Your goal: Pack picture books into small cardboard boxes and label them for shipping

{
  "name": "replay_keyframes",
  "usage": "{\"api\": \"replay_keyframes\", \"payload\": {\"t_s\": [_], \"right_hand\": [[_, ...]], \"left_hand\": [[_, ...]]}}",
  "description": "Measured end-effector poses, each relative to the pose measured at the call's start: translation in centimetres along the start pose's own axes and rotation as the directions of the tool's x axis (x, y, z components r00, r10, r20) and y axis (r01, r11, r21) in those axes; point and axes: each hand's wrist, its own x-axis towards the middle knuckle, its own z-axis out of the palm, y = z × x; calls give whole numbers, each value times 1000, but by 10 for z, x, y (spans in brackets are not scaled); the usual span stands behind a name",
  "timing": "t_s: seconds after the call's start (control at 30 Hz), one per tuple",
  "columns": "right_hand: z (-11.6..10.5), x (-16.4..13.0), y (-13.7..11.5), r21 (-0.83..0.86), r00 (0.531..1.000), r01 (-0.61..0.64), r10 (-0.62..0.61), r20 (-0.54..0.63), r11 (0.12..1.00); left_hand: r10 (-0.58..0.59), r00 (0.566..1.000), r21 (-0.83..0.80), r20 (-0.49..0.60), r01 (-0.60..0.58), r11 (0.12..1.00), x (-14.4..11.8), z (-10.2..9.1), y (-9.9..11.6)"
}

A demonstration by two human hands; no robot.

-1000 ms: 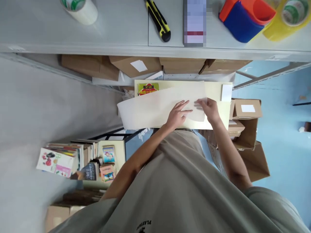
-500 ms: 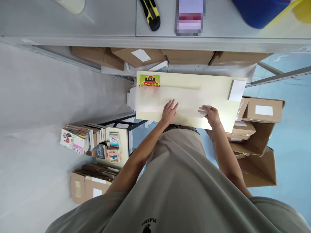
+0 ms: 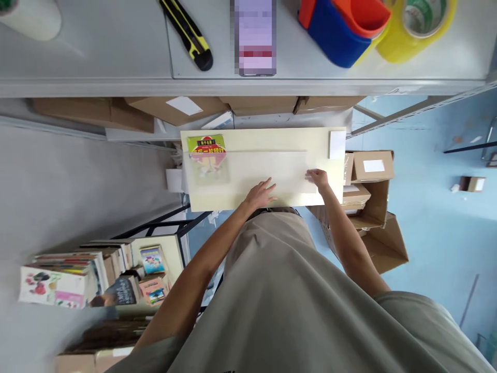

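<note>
A long, translucent whitish sheet [image 3: 267, 166] lies across a cream board [image 3: 248, 202], its left end running past the board's edge. Beneath its left part a book [image 3: 207, 141] with a green and red cover shows through; only the book's top strip is uncovered. My left hand [image 3: 261, 195] rests flat on the lower edge of the sheet, fingers spread. With fingers pinched together, my right hand [image 3: 319, 178] holds the sheet's right end. A small stack of white paper [image 3: 337, 144] sits at the board's upper right corner.
On the grey shelf [image 3: 116, 52] above lie a cutter knife [image 3: 188, 36], a phone [image 3: 255, 41] and a blue and red tape dispenser [image 3: 341, 31] beside yellow tape [image 3: 415, 36]. Cardboard boxes [image 3: 373, 166] stand right. Books [image 3: 77, 274] are stacked lower left.
My head view has shifted, bringing more of the shelf into sight. The sheet now lies flatter and straighter over the book. My left hand has slid down toward the board's near edge.
</note>
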Motion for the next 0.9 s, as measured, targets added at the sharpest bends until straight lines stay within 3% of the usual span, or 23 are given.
{"api": "replay_keyframes", "payload": {"t_s": [0.07,0.17,0.27,0.3,0.37,0.43,0.5,0.7,0.9], "right_hand": [[0,5,2,-74,998,-14,10,-57,997],[4,3,4,-182,985,-34,3,-170,983],[19,-14,4,-320,962,26,-111,-248,947],[25,-21,5,-402,960,82,-181,-215,912],[40,-36,8,-570,952,234,-305,-30,788],[52,-49,14,-660,926,365,-329,185,656],[61,-57,20,-703,910,413,-299,288,579],[63,-63,27,-771,914,403,-254,316,493],[60,-65,17,-798,912,408,-235,335,445]], "left_hand": [[-27,999,-10,-27,27,1000,-1,0,-9],[-170,980,1,-108,171,985,-7,-2,-35],[-295,946,33,-133,301,953,-13,-5,-63],[-312,942,46,-122,320,946,-15,-5,-71],[-316,945,67,-87,322,944,-15,-4,-82],[-309,949,77,-61,313,947,-15,-2,-86],[-307,950,81,-54,311,947,-14,0,-87],[-285,956,106,-65,291,951,-18,-4,-83],[-265,955,134,-133,283,950,-23,-18,-96]]}}
